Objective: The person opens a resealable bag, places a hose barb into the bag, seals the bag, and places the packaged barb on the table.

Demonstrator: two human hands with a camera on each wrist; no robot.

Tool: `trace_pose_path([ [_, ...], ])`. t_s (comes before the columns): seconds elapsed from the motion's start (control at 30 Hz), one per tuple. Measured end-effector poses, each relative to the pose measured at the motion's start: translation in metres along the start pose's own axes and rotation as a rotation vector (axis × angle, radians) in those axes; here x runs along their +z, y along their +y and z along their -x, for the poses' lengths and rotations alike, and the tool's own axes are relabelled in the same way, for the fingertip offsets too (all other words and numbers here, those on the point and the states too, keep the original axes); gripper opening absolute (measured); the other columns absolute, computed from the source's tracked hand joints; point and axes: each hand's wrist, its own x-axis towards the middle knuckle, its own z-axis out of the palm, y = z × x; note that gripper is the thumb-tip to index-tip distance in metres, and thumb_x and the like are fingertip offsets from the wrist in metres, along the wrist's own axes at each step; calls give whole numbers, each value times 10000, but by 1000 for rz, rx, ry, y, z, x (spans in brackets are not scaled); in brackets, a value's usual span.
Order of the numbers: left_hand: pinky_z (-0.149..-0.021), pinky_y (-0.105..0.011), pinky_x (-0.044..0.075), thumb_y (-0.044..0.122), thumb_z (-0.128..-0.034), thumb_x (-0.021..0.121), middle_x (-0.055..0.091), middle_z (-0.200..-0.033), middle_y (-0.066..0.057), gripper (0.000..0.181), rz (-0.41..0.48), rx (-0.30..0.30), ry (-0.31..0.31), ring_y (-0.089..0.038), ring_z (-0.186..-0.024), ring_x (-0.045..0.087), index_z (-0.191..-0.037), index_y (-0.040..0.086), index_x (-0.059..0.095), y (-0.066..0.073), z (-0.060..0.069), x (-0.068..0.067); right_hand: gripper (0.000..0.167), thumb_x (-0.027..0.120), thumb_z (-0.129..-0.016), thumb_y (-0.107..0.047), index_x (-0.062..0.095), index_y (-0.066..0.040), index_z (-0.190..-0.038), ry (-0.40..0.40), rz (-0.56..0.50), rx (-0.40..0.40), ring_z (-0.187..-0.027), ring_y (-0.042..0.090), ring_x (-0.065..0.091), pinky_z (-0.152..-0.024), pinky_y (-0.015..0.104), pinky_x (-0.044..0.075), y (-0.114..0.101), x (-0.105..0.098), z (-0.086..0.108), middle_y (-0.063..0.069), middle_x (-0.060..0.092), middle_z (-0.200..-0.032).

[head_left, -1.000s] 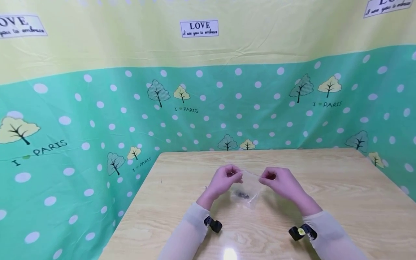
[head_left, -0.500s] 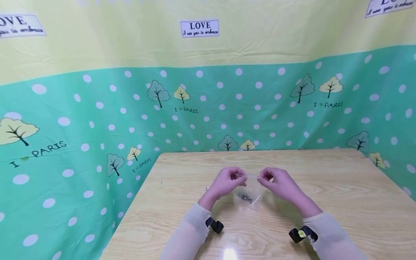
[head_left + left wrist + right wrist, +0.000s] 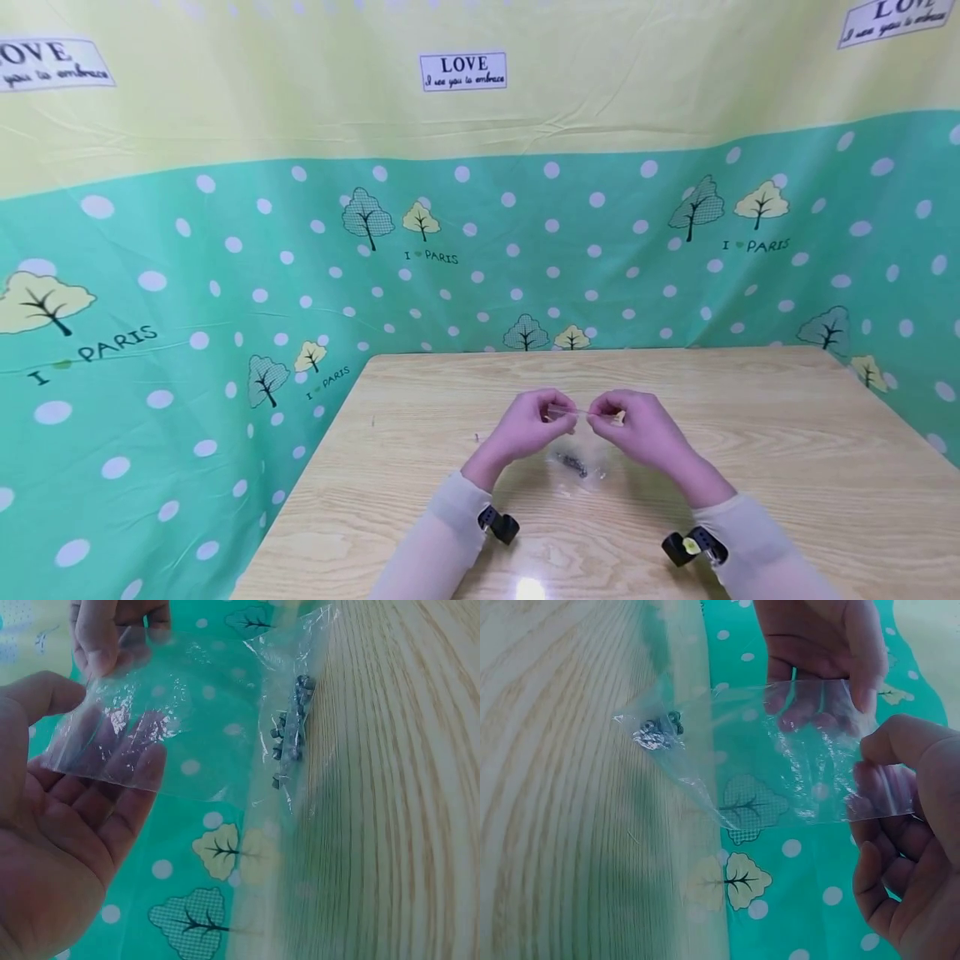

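A clear plastic bag (image 3: 214, 720) hangs between my two hands, just over the table. Small dark metal pieces (image 3: 294, 731), perhaps nuts or screws, lie gathered at its bottom; in the right wrist view some metal pieces (image 3: 660, 729) look ring-shaped. My left hand (image 3: 532, 423) pinches the left part of the bag's top edge between thumb and fingers. Close beside it, my right hand (image 3: 639, 423) pinches the right part of that edge. Fingers show through the film in both wrist views. Whether the bag's mouth is sealed I cannot tell.
A pale wooden table (image 3: 750, 467) lies under the hands. Two tiny slim objects rest on it to the left, one small piece (image 3: 476, 437) near my left wrist and another small piece (image 3: 373, 422) farther left. A green dotted curtain (image 3: 480, 250) hangs behind.
Both hands have come closer together along the bag's top edge, the left one moving right. The bag and its metal pieces have shifted slightly right and lower.
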Motion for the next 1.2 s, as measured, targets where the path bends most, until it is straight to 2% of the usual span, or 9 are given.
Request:
trace_pose_path([
  [0.2,-743,-258,626,149,-996,769,792,-960,32,78,-20,18,11,-160,-844,773,-1032,85,793,4,0,3,47,825,-934,-164,787,-190,-924,12,-12,-10,-884,115,657,-769,354,559,-2,1,1,-104,716,-902],
  [0.5,-753,-250,613,172,-982,782,781,-970,65,93,-68,53,-9,-51,-836,724,-1034,95,792,6,0,2,62,837,-929,-142,799,-190,-916,28,-42,-47,-859,116,647,-683,274,543,-3,3,3,-113,710,-904],
  [0.63,-743,-249,612,204,-1001,775,783,-945,80,104,-70,37,-7,-116,-850,753,-1031,107,795,6,0,0,32,834,-956,-199,813,-182,-939,22,-34,-63,-830,87,644,-665,270,533,-4,0,3,-131,721,-898],
  [0.7,-719,-243,601,199,-1005,772,782,-901,80,95,-72,23,6,-204,-845,766,-1005,108,801,7,0,-2,52,826,-966,-220,822,-175,-940,15,-36,-62,-797,86,635,-642,273,525,-5,-3,2,-132,723,-875],
  [0.8,-682,-237,564,168,-1002,769,769,-834,85,88,-88,5,27,-319,-834,746,-945,116,810,11,1,-6,64,809,-979,-216,830,-169,-941,-4,-48,-45,-756,98,611,-611,277,514,-6,-7,2,-128,720,-850],
  [0.87,-667,-240,538,139,-993,772,765,-803,85,92,-93,-6,32,-333,-804,719,-916,118,818,14,1,-9,63,809,-977,-198,832,-154,-938,-11,-53,-26,-750,111,607,-604,274,515,-6,-8,1,-109,725,-852],
  [1.07,-718,-255,566,71,-1005,733,780,-841,61,113,-60,-21,16,-84,-770,684,-953,75,833,17,-1,-11,56,789,-981,-119,836,-100,-1006,-42,-98,0,-833,130,663,-677,283,560,-4,-14,0,-15,776,-976],
  [1.13,-768,-311,608,37,-1019,696,792,-866,26,139,-38,-19,8,-82,-806,718,-991,43,832,17,-2,-11,80,769,-991,-93,831,-81,-1039,-52,-107,15,-869,150,682,-708,300,572,-4,-15,1,15,785,-1011],
  [1.2,-814,-405,634,2,-1030,657,801,-886,-11,171,-25,-12,-2,-149,-850,757,-1031,14,827,16,-2,-12,99,749,-999,-70,826,-69,-1062,-58,-108,28,-908,173,700,-744,321,583,-4,-17,1,38,789,-1038],
])
